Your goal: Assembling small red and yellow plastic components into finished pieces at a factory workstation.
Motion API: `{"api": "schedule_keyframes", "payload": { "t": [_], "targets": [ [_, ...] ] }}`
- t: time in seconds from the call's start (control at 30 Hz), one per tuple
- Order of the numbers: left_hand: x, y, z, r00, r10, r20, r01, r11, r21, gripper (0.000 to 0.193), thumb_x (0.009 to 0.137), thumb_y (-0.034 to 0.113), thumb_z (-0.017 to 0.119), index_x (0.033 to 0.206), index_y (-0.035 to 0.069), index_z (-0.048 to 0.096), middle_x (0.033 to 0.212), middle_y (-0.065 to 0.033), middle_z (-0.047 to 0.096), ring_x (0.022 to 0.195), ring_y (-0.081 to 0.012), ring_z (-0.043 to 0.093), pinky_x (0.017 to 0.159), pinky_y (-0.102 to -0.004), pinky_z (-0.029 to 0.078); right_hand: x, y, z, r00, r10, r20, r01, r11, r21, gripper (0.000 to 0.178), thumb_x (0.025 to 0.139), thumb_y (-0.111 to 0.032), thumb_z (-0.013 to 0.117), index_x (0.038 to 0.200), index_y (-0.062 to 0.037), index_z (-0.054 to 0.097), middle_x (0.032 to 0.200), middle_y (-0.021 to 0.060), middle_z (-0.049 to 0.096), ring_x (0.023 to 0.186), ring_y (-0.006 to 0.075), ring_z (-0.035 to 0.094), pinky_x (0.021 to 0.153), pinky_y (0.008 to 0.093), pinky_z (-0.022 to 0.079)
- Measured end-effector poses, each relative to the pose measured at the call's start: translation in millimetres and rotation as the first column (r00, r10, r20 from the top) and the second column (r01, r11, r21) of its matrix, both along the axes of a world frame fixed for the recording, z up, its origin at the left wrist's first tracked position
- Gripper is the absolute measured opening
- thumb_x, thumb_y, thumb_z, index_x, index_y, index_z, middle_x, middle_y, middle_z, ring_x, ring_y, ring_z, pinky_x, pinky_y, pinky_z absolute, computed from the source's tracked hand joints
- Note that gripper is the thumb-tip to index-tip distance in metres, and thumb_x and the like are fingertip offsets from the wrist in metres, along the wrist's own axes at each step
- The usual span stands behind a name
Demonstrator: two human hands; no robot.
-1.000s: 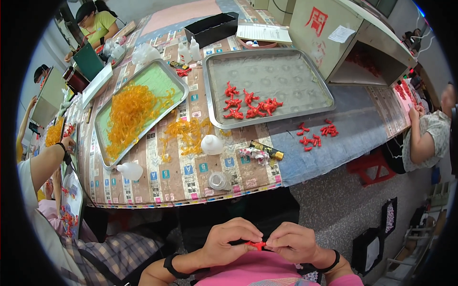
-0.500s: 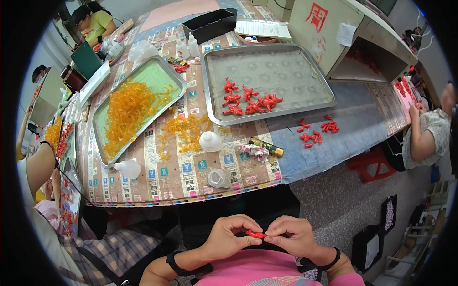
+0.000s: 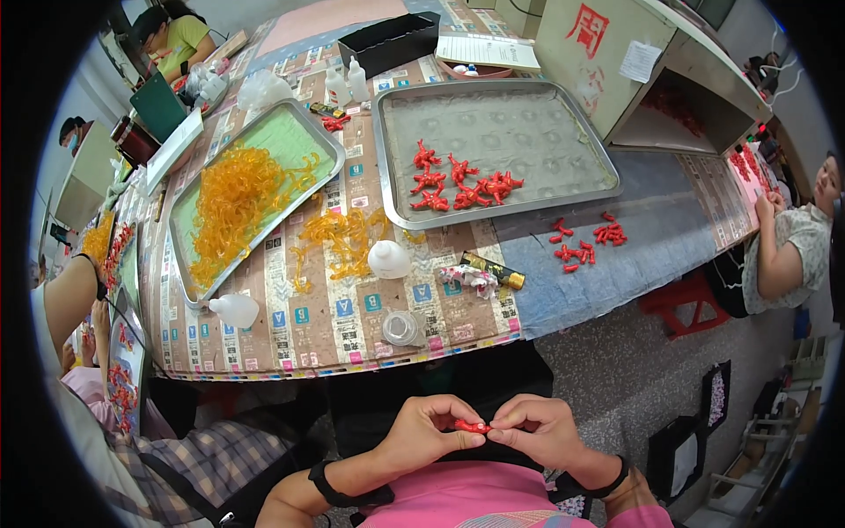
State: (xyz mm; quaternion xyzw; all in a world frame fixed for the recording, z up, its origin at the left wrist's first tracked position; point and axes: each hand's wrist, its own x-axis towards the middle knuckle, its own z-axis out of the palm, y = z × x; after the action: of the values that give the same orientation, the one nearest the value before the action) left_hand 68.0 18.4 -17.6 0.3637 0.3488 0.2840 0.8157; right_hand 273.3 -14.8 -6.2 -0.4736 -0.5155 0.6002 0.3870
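Observation:
Above my lap, in front of the table's near edge, my left hand (image 3: pixel 433 431) pinches a small red plastic piece (image 3: pixel 469 427) between thumb and fingers. My right hand (image 3: pixel 539 429) is closed at the piece's right end, thumb and fingertips pressed together on it. The fingers hide part of the piece, so its full shape cannot be made out. On the grey-lined metal tray (image 3: pixel 502 214) lie several red figure-like pieces (image 3: pixel 471 192). Smaller loose red parts (image 3: pixel 572 253) are scattered on the blue cloth to the right of centre.
A green-lined tray (image 3: pixel 330 150) bears a heap of amber curled plastic strips (image 3: pixel 233 211); more strips lie beside it. White squeeze bottles (image 3: pixel 387 260), a round clear dish (image 3: pixel 401 328) and a black-gold tube (image 3: pixel 493 270) stand nearer. An open box (image 3: pixel 651 97) is back right. Co-workers sit at both sides.
Both hands stay together on the red piece, with only slight shifts of the fingers and of the piece. The co-worker at right now has their head raised into view.

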Motion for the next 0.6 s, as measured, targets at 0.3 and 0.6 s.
{"api": "schedule_keyframes", "payload": {
  "t": [0.3, 0.6],
  "targets": [
    [-4, -1, 1, 0.995, 0.004, 0.096, -0.001, 1.0, -0.025, 0.018, 0.075, -0.006, 0.071, 0.091, -0.002, 0.064, 0.098, -0.0092, 0.062, 0.087, -0.0124, 0.061, 0.078, -0.0238, 0.052, -2, 7, 19, 0.992, 0.051, 0.116, -0.064, 0.992, 0.106, 0.01, 0.073, 0.001, 0.074, 0.08, -0.0018, 0.068, 0.082, 0.009, 0.065, 0.074, 0.0151, 0.063, 0.063, 0.0243, 0.05],
    [-9, 8, 9, 0.999, 0.006, -0.044, 0.012, 0.916, 0.402, 0.02, 0.069, -0.006, 0.074, 0.086, 0.002, 0.069, 0.097, -0.0121, 0.065, 0.092, -0.0182, 0.061, 0.079, -0.0279, 0.05, -6, 6, 17, 0.977, -0.015, 0.211, -0.086, 0.884, 0.46, 0.017, 0.069, -0.001, 0.076, 0.084, -0.0024, 0.067, 0.081, 0.0086, 0.063, 0.065, 0.017, 0.061, 0.052, 0.0242, 0.048]
  ]
}}
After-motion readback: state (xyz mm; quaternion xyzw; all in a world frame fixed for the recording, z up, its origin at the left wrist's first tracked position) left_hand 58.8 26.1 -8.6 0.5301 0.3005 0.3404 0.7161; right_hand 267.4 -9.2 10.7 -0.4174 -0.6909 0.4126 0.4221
